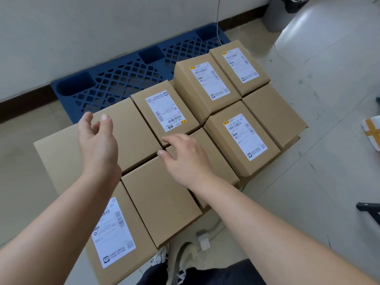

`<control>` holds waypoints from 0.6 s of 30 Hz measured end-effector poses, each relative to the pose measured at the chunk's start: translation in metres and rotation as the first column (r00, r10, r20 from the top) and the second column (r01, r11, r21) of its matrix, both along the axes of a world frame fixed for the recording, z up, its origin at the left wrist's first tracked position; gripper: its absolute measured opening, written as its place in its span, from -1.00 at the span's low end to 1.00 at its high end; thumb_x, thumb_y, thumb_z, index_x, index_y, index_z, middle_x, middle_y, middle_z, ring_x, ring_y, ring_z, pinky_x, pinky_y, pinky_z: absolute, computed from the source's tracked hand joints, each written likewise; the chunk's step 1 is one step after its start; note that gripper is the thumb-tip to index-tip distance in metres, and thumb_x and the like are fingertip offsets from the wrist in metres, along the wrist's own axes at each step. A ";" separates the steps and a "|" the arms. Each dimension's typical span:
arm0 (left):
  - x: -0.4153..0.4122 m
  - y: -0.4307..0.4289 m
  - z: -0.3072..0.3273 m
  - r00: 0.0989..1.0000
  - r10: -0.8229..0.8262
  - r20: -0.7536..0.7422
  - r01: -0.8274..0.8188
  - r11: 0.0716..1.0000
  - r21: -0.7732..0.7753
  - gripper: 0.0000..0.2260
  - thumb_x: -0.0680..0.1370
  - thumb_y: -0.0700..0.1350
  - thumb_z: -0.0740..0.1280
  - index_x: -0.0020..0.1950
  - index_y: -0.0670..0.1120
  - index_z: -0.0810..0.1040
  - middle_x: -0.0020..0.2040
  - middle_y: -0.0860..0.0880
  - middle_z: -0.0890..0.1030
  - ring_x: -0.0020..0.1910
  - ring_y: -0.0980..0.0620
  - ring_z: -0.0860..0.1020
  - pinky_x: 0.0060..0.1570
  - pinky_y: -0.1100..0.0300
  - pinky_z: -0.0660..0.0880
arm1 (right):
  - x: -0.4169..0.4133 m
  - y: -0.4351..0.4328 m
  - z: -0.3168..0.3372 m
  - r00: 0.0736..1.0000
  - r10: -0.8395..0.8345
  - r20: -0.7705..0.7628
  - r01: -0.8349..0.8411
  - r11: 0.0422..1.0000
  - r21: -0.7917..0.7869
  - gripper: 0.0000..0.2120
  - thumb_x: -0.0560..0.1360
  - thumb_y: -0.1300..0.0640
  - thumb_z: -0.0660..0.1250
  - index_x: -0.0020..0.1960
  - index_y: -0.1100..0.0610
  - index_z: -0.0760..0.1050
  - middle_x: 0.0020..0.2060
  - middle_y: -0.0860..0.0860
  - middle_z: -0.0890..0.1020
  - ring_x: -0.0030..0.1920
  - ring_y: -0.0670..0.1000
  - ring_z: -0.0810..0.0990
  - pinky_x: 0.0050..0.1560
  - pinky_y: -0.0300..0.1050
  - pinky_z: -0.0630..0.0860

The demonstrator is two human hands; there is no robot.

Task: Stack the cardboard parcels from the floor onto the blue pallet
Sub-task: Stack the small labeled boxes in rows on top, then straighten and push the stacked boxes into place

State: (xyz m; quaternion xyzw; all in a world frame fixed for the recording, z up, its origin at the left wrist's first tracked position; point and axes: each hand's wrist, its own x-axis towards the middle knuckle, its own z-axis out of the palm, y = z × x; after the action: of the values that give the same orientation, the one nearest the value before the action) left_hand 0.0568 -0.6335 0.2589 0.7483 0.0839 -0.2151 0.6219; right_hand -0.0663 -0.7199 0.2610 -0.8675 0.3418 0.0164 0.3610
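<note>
Several brown cardboard parcels, some with white shipping labels, lie packed side by side on the blue pallet, which shows bare at the back left along the wall. My left hand hovers open, palm turned inward, over a plain parcel. My right hand is open, fingers spread, just above the gap between the labelled parcel and another plain parcel. Neither hand holds anything. A labelled parcel lies nearest me, partly under my left forearm.
A grey bin stands at the back right by the wall. A white taped packet lies on the tiled floor at the right edge. A dark stand leg is at the right. A white plug and cable lie by my shoes.
</note>
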 end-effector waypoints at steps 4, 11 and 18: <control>0.000 -0.011 -0.004 1.000 0.005 -0.030 -0.006 1.000 -0.014 -0.57 0.62 0.03 0.17 0.49 0.06 0.22 0.20 0.13 0.37 0.30 0.13 0.38 0.40 0.02 0.30 | 0.005 -0.008 0.001 1.000 -0.004 0.019 0.004 1.000 0.015 -0.64 0.54 0.03 0.26 0.32 0.07 0.44 0.25 0.00 0.50 0.28 0.03 0.39 0.27 -0.09 0.33; 0.001 -0.024 0.000 0.999 0.045 -0.028 -0.046 0.998 -0.038 -0.66 0.63 -0.01 0.19 0.40 0.01 0.35 0.22 0.09 0.41 0.24 0.14 0.40 0.39 0.03 0.32 | 0.017 -0.031 -0.004 0.997 -0.009 0.080 0.004 0.998 0.064 -0.64 0.55 0.03 0.25 0.32 0.08 0.43 0.27 -0.04 0.49 0.29 -0.04 0.40 0.26 -0.14 0.34; -0.006 -0.037 0.005 0.983 0.180 0.019 -0.180 0.984 -0.012 -0.65 0.61 0.02 0.21 0.39 -0.02 0.39 0.33 -0.03 0.45 0.13 0.15 0.44 0.32 0.08 0.37 | 0.027 -0.083 -0.006 0.984 -0.017 0.177 -0.013 0.986 0.167 -0.63 0.55 0.03 0.24 0.34 0.06 0.41 0.28 -0.05 0.49 0.29 -0.06 0.42 0.24 -0.20 0.34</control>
State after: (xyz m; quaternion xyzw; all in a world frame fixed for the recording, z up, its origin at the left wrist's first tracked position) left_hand 0.0509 -0.6710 0.2641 0.7365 0.1439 -0.1509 0.6435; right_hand -0.0393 -0.8029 0.2548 -0.8318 0.3065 -0.0325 0.4617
